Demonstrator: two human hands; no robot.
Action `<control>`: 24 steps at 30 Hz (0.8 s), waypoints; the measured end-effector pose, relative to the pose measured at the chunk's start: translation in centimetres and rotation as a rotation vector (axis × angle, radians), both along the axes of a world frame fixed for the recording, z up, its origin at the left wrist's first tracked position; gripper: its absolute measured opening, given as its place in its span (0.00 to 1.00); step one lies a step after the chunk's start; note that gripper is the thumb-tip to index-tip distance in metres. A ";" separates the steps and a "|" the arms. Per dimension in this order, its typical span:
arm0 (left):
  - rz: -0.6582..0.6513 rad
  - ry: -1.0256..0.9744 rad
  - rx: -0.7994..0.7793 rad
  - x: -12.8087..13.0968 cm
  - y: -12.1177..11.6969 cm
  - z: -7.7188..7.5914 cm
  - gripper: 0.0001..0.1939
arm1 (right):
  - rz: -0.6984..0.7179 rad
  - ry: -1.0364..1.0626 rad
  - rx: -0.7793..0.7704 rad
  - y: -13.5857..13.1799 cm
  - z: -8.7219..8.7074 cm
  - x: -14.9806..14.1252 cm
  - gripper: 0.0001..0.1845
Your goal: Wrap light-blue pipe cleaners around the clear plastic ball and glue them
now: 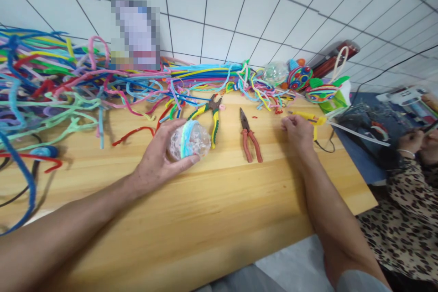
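Note:
My left hand (159, 148) is wrapped around a clear plastic ball (200, 139) with a fuzzy blue and pale green pipe cleaner band (186, 138) around it. The ball is held above the wooden table. My right hand (298, 131) is closed, thumb and fingertips together; whatever they pinch, if anything, is too small to make out. Right behind that hand is a yellow hot glue gun (316, 119), partly covered by it. Between my hands lie red-handled long-nose pliers (244, 123), and yellow-green handled pliers (215, 116) sit just behind the ball.
Many coloured pipe cleaners (75, 75) are heaped at the left and along the tiled wall. Another clear ball (275, 73) and decorated balls (299, 76) stand at the back right. Beyond the table's right edge sits a person in a leopard-print sleeve (410, 182).

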State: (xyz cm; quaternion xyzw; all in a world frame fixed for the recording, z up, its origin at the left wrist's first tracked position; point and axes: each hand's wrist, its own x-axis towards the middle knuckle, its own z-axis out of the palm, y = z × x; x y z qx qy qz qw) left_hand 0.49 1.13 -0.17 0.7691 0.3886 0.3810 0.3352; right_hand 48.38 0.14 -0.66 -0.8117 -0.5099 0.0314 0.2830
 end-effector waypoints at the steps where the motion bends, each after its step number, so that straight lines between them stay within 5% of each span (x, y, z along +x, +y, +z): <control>1: 0.000 0.001 0.000 0.0 0.0 0.0 0.42 | -0.020 -0.022 -0.002 -0.1 0.2 -0.2 0.18; 24: -0.005 0.008 0.016 0.0 0.0 0.1 0.41 | -0.006 -0.083 -0.012 0.1 -0.1 -0.9 0.14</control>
